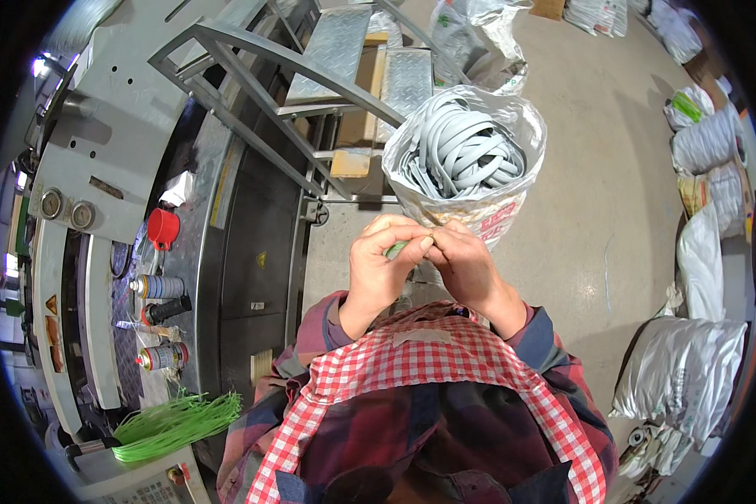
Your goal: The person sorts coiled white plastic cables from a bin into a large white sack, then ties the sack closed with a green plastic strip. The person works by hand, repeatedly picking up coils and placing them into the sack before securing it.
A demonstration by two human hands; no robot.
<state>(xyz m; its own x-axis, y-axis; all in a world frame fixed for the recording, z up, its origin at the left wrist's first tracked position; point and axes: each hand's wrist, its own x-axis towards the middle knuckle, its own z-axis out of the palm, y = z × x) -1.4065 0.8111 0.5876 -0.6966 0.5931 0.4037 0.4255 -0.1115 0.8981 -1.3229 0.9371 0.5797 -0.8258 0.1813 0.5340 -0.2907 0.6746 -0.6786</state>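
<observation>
My left hand point(381, 268) and my right hand point(472, 271) meet in front of my chest, fingertips touching. Part of a green strip point(395, 249) shows inside the curled fingers of my left hand; the rest of it is hidden. My right thumb and fingers are pinched at the same spot, but what lies between them is too small to make out. Just beyond my hands stands a white woven sack point(463, 211) with its mouth wide. Coiled pale grey flat strips point(466, 148) fill it.
Metal steps point(343, 57) stand beyond the sack on the left. On the machine's ledge are a red cup point(163, 228) and spray cans point(164, 356). A bundle of green plastic strands point(176, 425) lies at lower left. Filled white sacks point(680, 372) line the right side.
</observation>
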